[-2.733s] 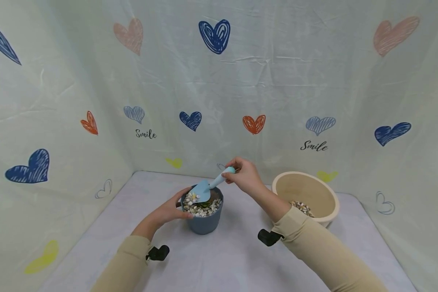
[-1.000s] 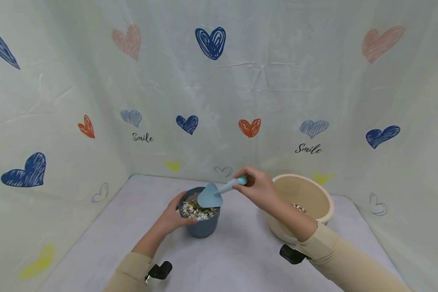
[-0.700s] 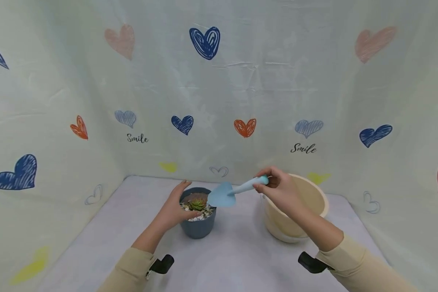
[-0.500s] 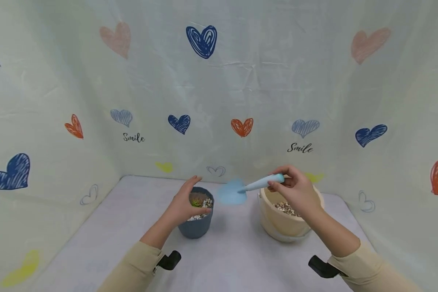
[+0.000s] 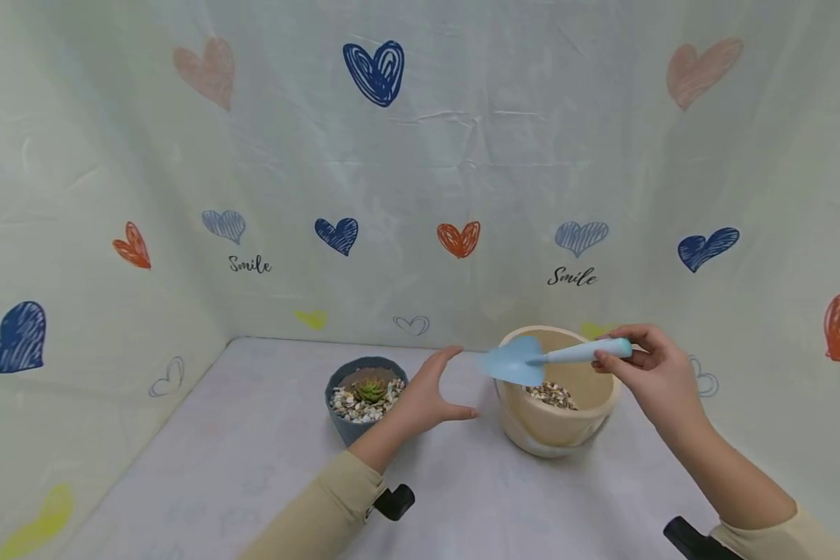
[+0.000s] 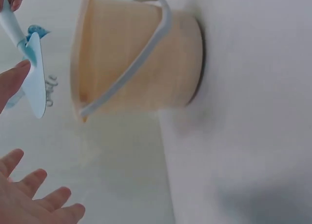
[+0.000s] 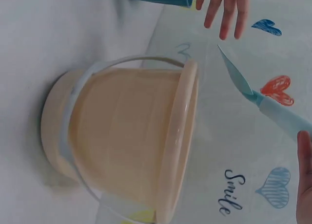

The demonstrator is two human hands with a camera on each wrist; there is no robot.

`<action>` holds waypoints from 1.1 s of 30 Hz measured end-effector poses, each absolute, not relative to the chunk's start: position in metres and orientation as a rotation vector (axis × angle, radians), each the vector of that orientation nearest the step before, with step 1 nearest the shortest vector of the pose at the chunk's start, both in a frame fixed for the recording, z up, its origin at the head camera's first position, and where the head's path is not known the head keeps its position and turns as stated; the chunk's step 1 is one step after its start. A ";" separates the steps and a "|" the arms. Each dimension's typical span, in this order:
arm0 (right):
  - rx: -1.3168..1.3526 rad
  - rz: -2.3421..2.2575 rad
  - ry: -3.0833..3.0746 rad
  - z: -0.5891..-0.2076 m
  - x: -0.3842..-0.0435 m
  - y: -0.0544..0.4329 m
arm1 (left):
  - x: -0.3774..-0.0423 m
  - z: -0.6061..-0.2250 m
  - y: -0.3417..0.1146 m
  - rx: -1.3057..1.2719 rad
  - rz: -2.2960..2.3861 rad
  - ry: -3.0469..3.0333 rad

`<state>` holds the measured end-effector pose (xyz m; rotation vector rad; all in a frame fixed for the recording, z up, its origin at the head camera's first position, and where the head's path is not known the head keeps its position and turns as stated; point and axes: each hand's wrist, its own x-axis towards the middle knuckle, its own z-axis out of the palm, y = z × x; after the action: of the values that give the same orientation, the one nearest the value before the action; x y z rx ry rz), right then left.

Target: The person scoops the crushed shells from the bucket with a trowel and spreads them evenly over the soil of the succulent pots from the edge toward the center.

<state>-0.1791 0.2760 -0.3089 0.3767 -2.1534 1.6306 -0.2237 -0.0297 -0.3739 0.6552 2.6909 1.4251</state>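
Observation:
My right hand pinches the end of a light blue trowel by its pale handle. The trowel's blade hangs over the left rim of a beige bucket, above pebbles lying inside. My left hand is in the air between the two containers, fingers and thumb spread apart, holding nothing. Behind its wrist stands a blue-grey pot with a green succulent among pale pebbles. In the left wrist view the bucket's grey handle hangs down along its side.
A whitish cloth covers the table. Behind it hangs a pale curtain printed with hearts and "Smile". Black wrist cameras sit on both sleeves.
My right hand has carried the trowel rightward from above the pot to over the bucket. My left hand has let go of the pot and moved right, toward the bucket.

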 end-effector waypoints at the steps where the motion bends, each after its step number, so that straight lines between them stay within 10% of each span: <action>1: 0.363 1.633 -2.152 -0.310 -0.178 0.280 | -0.225 -0.375 -0.024 0.650 1.427 2.680; 33: 0.264 1.073 -2.811 -0.339 -0.232 0.322 | -0.273 -0.399 0.058 0.462 1.550 2.541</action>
<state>-0.2322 0.3223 -0.3391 0.2635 -2.8106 1.0734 -0.2733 0.0576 -0.3992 0.4620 2.5415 1.5504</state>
